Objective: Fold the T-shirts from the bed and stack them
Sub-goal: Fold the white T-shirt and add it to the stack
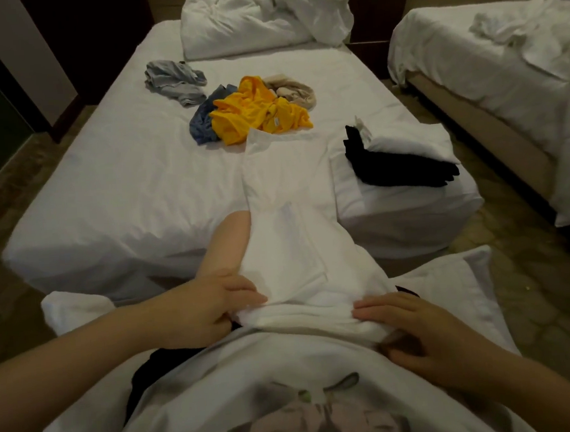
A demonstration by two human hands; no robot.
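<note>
T-shirt [292, 242], white, lies lengthwise from my lap out over a bare knee and onto the near edge of the bed [105, 181], far end flat on the sheet just short of the loose pile

Left hand [202, 309] pinches the near left corner of the bunched hem between thumb and fingers. Right hand [429, 327] clamps the near right part of that hem, fingers across the top and thumb tucked beneath

Handling, my judgement: thin cotton, light, limp, no stiffness at all. It sags wherever it is unsupported and creases quickly. White on a white sheet makes edges hard to read from this view. Best hold is at hem corners or shoulder seams, both hands well apart and tension kept between them; a grip mid-panel would only bunch it

Count:
- one T-shirt in hand
- four crumpled pieces at mid-bed: grey garment [173, 80] far left and apart, then blue garment [204, 120], yellow garment [253, 113] and beige garment [293, 88] touching one another
- one stack at the right edge of the bed: black folded cloth [398, 167] with a white folded piece [410, 139] on top; number of black layers I cannot tell

Also present: heaped duvet [263, 15] at the far end, second bed [468, 61] to the right
</note>
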